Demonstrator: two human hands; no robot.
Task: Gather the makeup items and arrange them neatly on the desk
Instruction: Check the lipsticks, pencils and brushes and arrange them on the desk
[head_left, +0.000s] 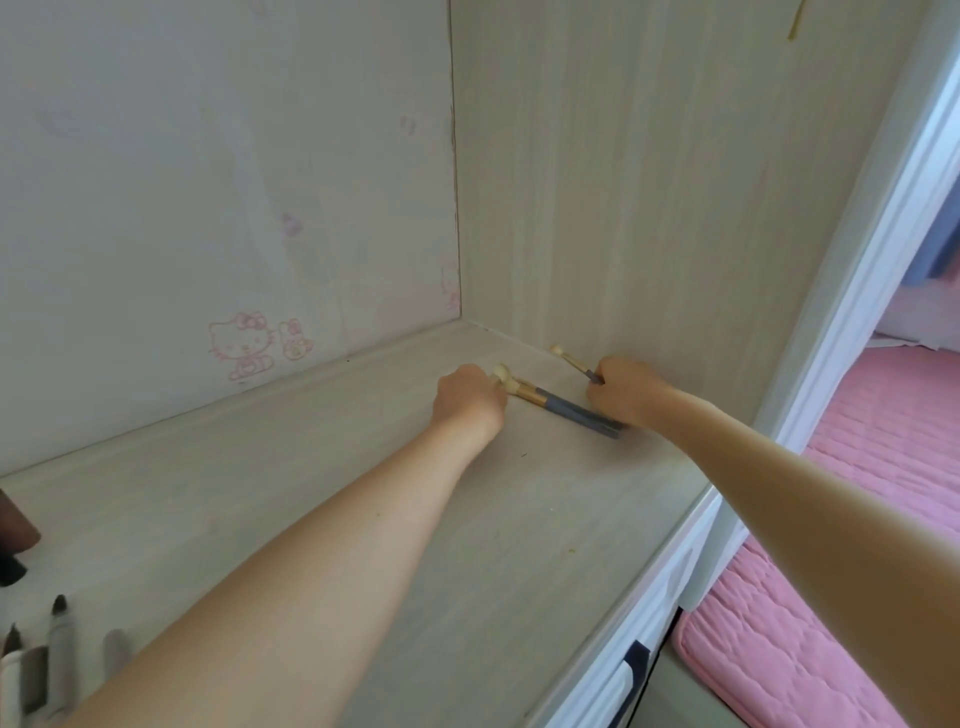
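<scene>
Reaching far over the pale wooden desk (322, 499), both bare arms stretch toward the back right corner, where the desk meets a side panel (649, 182) of the same light wood. The left hand (470, 400) lies with its back to the camera and its fingers bent down at the bristle ends of a small bundle of makeup brushes (561, 408); the fingertips are hidden behind the hand, so I cannot tell if they pinch the brushes or only touch them. These brushes lie flat on the desk, side by side, with cream heads, gold ferrules and grey-blue handles that point toward the right hand (623, 389). The right hand is curled around the handle of one more brush (574, 359), a thinner one, whose small pale head points to the corner, close to the side panel. The lower part of this hand is just over the handle ends of the bundle; contact there is not clear. On the rear wall (208, 182) there are faint pink cartoon cat stickers (254, 343). At the lower left edge of the view some grey marker-like pens (60, 639) lie on the desk, well apart from the brushes, with a dark brown object (15, 525) beside them. To the right, below the desk, a pink quilted bed cover (852, 467) is visible.
</scene>
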